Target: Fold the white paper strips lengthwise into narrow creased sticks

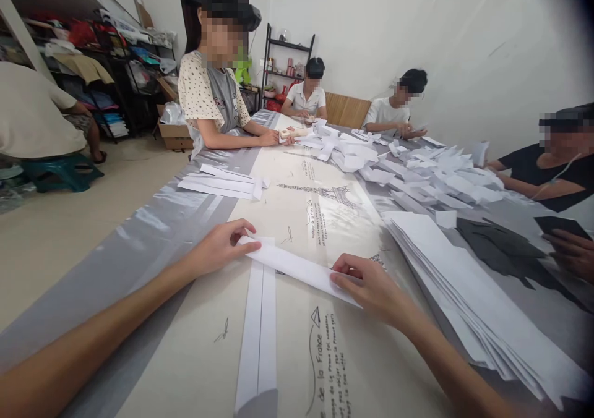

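A long folded strip of white paper (297, 268) runs slantwise between my two hands, just above the table. Its left end is pinched in my left hand (223, 245), thumb along the near side. Toward the right end, my right hand (364, 282) grips it between thumb and curled fingers. Beneath it, another long white paper strip (257, 337) with a crease down its length lies on the tablecloth (199, 350), pointing toward me. The held strip covers that strip's far part.
A stack of long white papers (464, 300) lies at the right, with a heap of folded white paper pieces (417, 170) beyond. More strips (218, 183) lie at the left edge. Several people sit or stand around the table; a person's hand (570, 251) holds something dark.
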`<state>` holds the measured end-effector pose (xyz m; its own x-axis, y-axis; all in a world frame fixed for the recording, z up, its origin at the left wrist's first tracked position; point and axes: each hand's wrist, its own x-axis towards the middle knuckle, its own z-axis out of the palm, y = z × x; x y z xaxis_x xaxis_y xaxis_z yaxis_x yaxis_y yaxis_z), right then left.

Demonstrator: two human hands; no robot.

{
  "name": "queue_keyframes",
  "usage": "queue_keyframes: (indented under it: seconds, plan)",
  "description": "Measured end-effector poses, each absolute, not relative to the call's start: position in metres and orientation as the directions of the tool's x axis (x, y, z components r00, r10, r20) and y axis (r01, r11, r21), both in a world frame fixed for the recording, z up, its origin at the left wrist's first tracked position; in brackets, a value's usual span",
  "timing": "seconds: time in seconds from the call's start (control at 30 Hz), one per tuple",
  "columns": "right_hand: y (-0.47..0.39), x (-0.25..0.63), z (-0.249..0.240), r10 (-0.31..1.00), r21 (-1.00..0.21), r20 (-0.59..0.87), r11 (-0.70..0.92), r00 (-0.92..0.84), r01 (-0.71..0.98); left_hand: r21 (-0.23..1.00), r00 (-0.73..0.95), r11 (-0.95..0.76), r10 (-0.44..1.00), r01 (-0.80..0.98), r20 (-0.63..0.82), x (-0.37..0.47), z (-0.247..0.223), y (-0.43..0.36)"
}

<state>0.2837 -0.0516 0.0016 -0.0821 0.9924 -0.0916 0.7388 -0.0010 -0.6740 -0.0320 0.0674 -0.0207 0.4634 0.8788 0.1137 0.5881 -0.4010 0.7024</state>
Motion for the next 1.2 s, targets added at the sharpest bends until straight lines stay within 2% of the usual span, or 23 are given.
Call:
queue_keyframes:
  seconds: [0.2, 0.37, 0.47, 0.57, 0.63, 0.73, 0.8, 0.93, 1.1, 1.2]
  plan:
    - [-0.054, 0.280, -0.003, 0.998, -0.487, 0.000, 0.051, -0.059, 0.872, 0.636, 0.394, -0.382, 0.910, 0.670, 0.131, -0.022, -0.031, 0.061]
    - [-0.052, 0.282, -0.002, 0.998, -0.453, -0.012, 0.054, -0.067, 0.890, 0.581, 0.353, -0.373, 0.923, 0.724, 0.152, -0.017, -0.032, 0.060]
    - [-0.049, 0.284, -0.001, 0.997, -0.458, -0.026, 0.047, -0.067, 0.888, 0.501, 0.331, -0.370, 0.929, 0.782, 0.169, -0.011, -0.031, 0.059]
    - [-0.047, 0.287, -0.002, 0.996, -0.471, -0.062, 0.023, -0.059, 0.882, 0.346, 0.314, -0.374, 0.924, 0.860, 0.219, -0.004, -0.030, 0.058]
    - [-0.045, 0.289, -0.002, 0.994, -0.488, -0.089, 0.012, -0.064, 0.873, 0.175, 0.355, -0.421, 0.881, 0.890, 0.312, -0.002, -0.030, 0.056]
    - [-0.043, 0.290, -0.001, 0.991, -0.508, -0.112, 0.012, -0.079, 0.861, -0.097, 0.569, -0.584, 0.718, 0.806, 0.401, 0.001, -0.029, 0.045]
    - [-0.043, 0.290, 0.001, 0.989, -0.510, -0.115, 0.017, -0.088, 0.860, -0.175, 0.715, -0.710, 0.599, 0.683, 0.359, 0.004, -0.031, 0.035]
    - [-0.043, 0.288, 0.004, 0.990, -0.504, -0.113, 0.018, -0.086, 0.864, -0.173, 0.745, -0.732, 0.603, 0.659, 0.286, 0.009, -0.036, 0.017]
    - [-0.042, 0.290, 0.004, 0.988, -0.500, -0.122, 0.017, -0.089, 0.866, -0.100, 0.712, -0.724, 0.626, 0.682, 0.319, 0.013, -0.043, 0.012]
    - [-0.042, 0.291, 0.003, 0.987, -0.492, -0.134, 0.014, -0.092, 0.871, -0.109, 0.695, -0.706, 0.637, 0.700, 0.333, 0.015, -0.050, 0.012]
